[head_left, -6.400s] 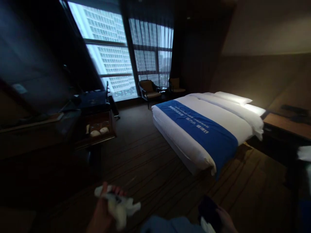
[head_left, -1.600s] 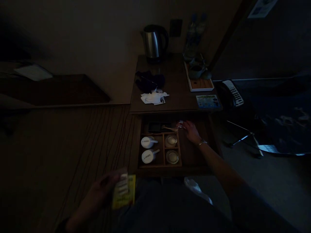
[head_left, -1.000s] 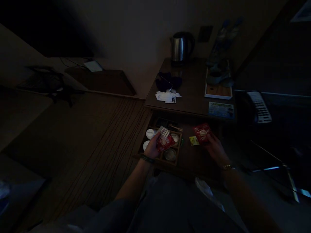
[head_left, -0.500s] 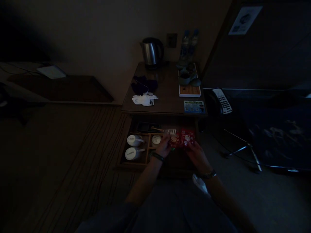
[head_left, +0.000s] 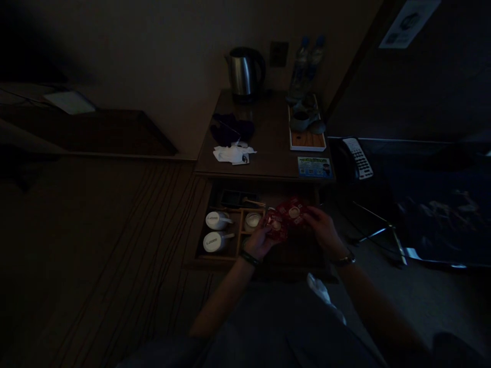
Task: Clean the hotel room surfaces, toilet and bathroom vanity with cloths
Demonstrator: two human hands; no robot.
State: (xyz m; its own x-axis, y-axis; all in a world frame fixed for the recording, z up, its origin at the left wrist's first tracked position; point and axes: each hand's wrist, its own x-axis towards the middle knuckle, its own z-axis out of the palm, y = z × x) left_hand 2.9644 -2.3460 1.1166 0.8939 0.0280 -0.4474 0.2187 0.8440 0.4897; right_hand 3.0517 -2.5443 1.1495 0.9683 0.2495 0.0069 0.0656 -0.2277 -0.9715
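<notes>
Over the open drawer (head_left: 264, 268), my left hand (head_left: 259, 244) is closed on a red sachet (head_left: 276, 227) with a pale round mark. A second red sachet (head_left: 294, 210), touching the first, is pinched at its right edge by my right hand (head_left: 325, 231). To the left in the drawer are two white cups (head_left: 215, 241) with lettered covers, their handles pointing right. A round glass or jar (head_left: 252, 221) sits in a wooden compartment beside my left fingers. Behind it is a dark tray (head_left: 238, 198) with a small wooden stick by it.
On the cabinet top (head_left: 270, 148) are a steel kettle (head_left: 242, 74), crumpled white tissue (head_left: 232, 154), dark cloth (head_left: 230, 129), a leaflet (head_left: 314, 167), and a tea tray (head_left: 308, 140) with cups. Water bottles (head_left: 301, 66) stand behind. A telephone (head_left: 356, 157) is at right.
The two sachets are tilted differently, and my right hand has shifted right and slightly up. A pale striped patch above the left sachet no longer shows. The view has shifted slightly.
</notes>
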